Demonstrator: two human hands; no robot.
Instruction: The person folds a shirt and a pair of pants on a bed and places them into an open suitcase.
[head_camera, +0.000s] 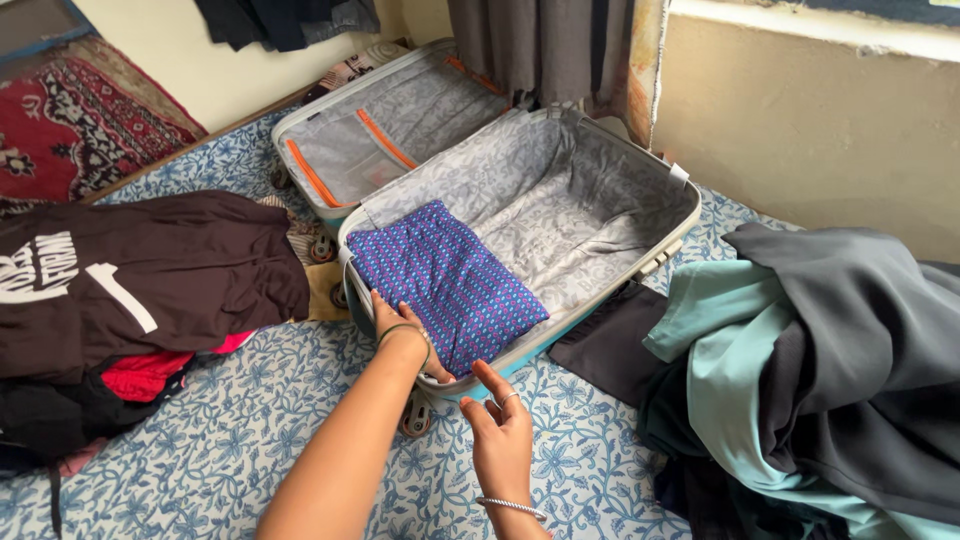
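Left grip (400, 330): flat, fingers spread, pressed on the folded blue cloth (445, 280).
Right grip (497, 425): open, fingertips at the suitcase (660, 255) rim, holding nothing.
Cloth: centre frame, inside the case's near-left corner.

An open suitcase (640, 270) lies on a blue floral bedsheet (250, 430), with a folded blue patterned cloth (450, 275) in its near left corner. The left hand (398, 330) rests flat on the cloth's near edge; the right hand (500, 435) is open just outside the suitcase rim. Dark clothes (150, 280) lie left, a grey and teal pile (830, 360) right.
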